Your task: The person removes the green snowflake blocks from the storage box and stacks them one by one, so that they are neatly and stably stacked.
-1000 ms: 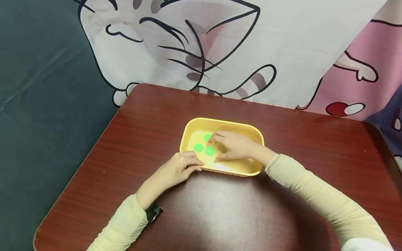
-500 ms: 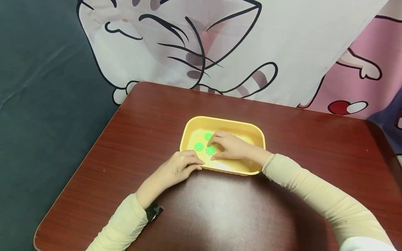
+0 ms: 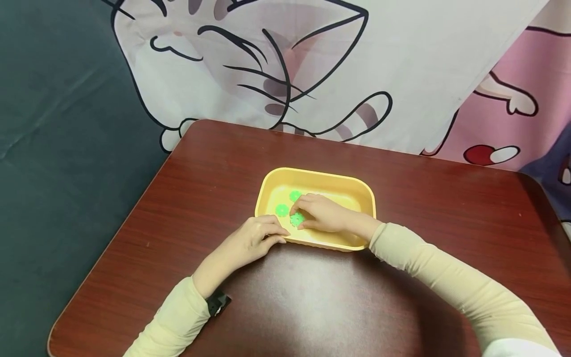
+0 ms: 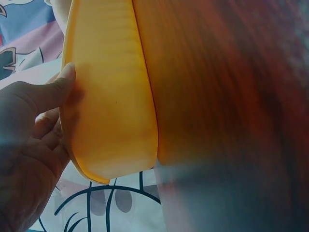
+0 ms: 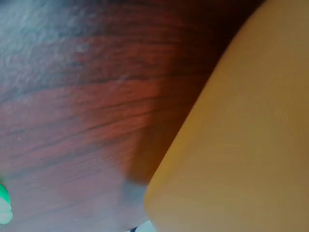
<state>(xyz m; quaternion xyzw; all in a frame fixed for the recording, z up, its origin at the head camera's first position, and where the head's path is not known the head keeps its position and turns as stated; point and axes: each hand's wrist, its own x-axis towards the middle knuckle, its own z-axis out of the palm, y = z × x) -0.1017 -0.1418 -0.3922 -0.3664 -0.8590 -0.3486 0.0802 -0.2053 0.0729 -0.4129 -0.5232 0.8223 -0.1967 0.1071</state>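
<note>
A shallow yellow plastic bin (image 3: pixel 330 176) sits on the table. Its near-left rim is gripped by my left hand (image 3: pixel 252 240), and the left wrist view has the thumb (image 4: pixel 63 82) against the bin's outer wall (image 4: pixel 108 96). Inside the bin, my right hand (image 3: pixel 325 214) pinches a green notched plastic disc (image 3: pixel 296 219) between thumb and fingers. Another green disc (image 3: pixel 282 210) lies to its left, and a third green disc (image 3: pixel 295 196) lies behind, close to the right fingertips. From the right wrist only the bin's outer wall (image 5: pixel 241 135) shows large; that hand is hidden there.
The reddish-brown wooden table (image 3: pixel 200 188) spreads around the bin on all sides. A cartoon-printed curtain (image 3: pixel 401 59) hangs right behind its far edge. A black strap (image 3: pixel 217 302) is at the left wrist. At the right wrist view's left edge, a green-and-white thing (image 5: pixel 5 205) peeks in.
My right hand has come down and left in the bin, closing thumb and fingers on the nearest disc, which has shifted slightly toward me. The left hand stays on the rim.
</note>
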